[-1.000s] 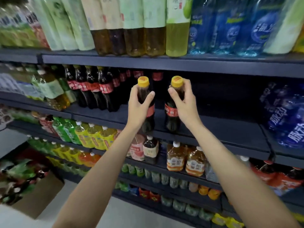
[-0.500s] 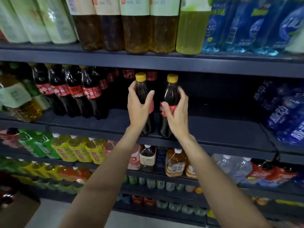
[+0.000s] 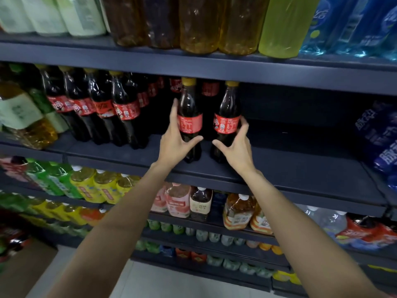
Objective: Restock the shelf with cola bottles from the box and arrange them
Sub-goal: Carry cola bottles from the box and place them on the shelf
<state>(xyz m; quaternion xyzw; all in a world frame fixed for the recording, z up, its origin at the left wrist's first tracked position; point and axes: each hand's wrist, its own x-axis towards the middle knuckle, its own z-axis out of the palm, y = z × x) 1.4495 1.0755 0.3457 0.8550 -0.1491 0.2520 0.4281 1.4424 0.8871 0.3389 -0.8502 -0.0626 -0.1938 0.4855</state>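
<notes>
Hands (image 3: 208,145) cup two upright cola bottles (image 3: 190,125), their bases hidden behind the palms

The left hand (image 3: 175,145) is covering the lower left side of one cola bottle (image 3: 190,117), and the right hand (image 3: 236,147) is hiding the lower right of the other cola bottle (image 3: 227,117). The top edge is cutting off the big bottles (image 3: 199,24) on the upper shelf. The blue bottles (image 3: 382,134) at the right are blurring, their print unreadable.
</notes>
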